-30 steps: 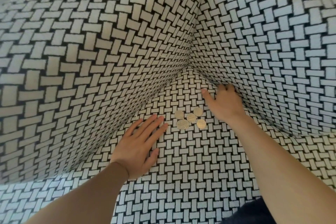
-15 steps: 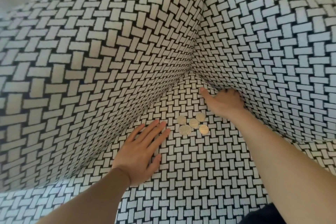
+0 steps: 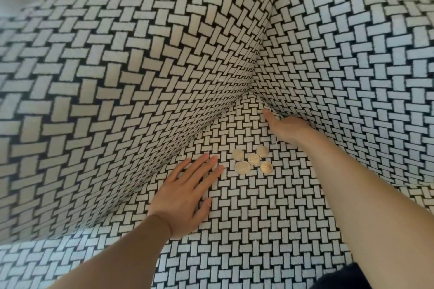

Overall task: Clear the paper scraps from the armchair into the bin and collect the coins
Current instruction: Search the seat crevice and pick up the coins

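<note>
Several gold-coloured coins (image 3: 252, 160) lie in a tight cluster on the seat of the black-and-white woven-pattern armchair (image 3: 246, 230). My left hand (image 3: 185, 192) rests flat on the seat with straight fingers, its fingertips just left of the coins. My right hand (image 3: 285, 130) is beyond the coins at the crease where the seat meets the right cushion; its thumb points toward the corner and its fingers are pushed into the gap, hidden. No paper scraps or bin are visible.
The armchair's left arm (image 3: 105, 101) and back cushion (image 3: 352, 65) rise steeply around the seat and meet in a corner crease above the coins. A dark piece of clothing (image 3: 345, 277) shows at the bottom right.
The view has shifted slightly, so coins and hands sit lower in frame. My right hand has slid a little further into the crease. My left hand and the coins have stayed put.
</note>
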Demonstrator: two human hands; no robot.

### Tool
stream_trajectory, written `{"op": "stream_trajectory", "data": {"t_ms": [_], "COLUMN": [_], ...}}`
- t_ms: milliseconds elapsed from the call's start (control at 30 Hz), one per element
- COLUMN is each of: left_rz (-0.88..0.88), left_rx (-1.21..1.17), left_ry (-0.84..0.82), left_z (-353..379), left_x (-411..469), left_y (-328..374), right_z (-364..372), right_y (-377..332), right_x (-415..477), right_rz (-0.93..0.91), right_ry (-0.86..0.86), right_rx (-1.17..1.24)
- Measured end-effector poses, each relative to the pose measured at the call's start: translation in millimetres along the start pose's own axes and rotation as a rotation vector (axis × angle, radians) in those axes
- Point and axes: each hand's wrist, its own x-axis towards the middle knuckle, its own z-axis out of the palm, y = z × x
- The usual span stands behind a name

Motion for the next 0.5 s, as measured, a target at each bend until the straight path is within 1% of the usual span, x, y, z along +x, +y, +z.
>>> {"op": "stream_trajectory", "data": {"t_ms": [100, 233, 367, 433, 500], "left_rz": [0.001, 0.004, -0.005, -0.004, -0.01], "left_rx": [0.006, 0.008, 0.037, 0.046, 0.047], "left_ry": [-0.001, 0.004, 0.004, 0.0, -0.001], "left_z": [1, 1, 0, 0, 0], "left_x": [-1, 0, 0, -1, 0], "left_y": [0, 0, 1, 1, 1], "right_z": [2, 15, 13, 13, 14], "right_y": [14, 38, 44, 48, 55], "right_x": [1, -6, -11, -22, -34], "right_rz": [-0.034, -0.137, -0.18, -0.247, -0.33], "right_ry": [0.027, 0.16, 0.176, 0.176, 0.178], "right_rx": [0.086, 0.136, 0.218, 0.201, 0.122]}}
